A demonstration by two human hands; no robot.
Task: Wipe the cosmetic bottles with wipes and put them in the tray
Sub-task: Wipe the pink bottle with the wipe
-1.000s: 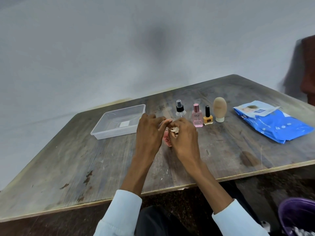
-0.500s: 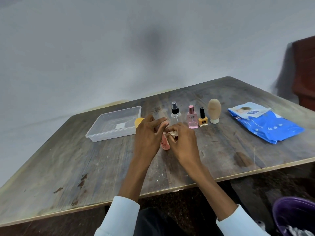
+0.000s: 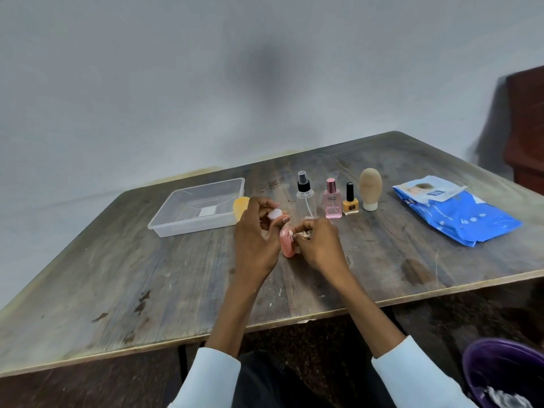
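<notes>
My left hand (image 3: 256, 237) grips a small pink bottle (image 3: 286, 245) with a white cap (image 3: 275, 214) above the table's middle. My right hand (image 3: 321, 244) pinches a crumpled wipe (image 3: 299, 236) against the bottle's side. A clear plastic tray (image 3: 179, 223) lies to the left, holding only a white label. A yellow-orange bottle (image 3: 240, 207) peeks out behind my left hand, beside the tray. Behind my hands stand a clear spray bottle (image 3: 305, 195), a pink perfume bottle (image 3: 333, 200), a yellow nail polish (image 3: 350, 201) and a beige tube (image 3: 370, 191).
A blue wipes pack (image 3: 459, 213) lies at the right on the worn wooden table (image 3: 147, 284). A purple bin (image 3: 506, 375) sits on the floor at the lower right. A dark wooden piece of furniture (image 3: 527, 128) stands at the far right by the wall.
The camera shifted, so everything slid left in view. My hands turned the pink bottle: its white cap now shows by my left fingers, and the yellow-orange bottle came into sight.
</notes>
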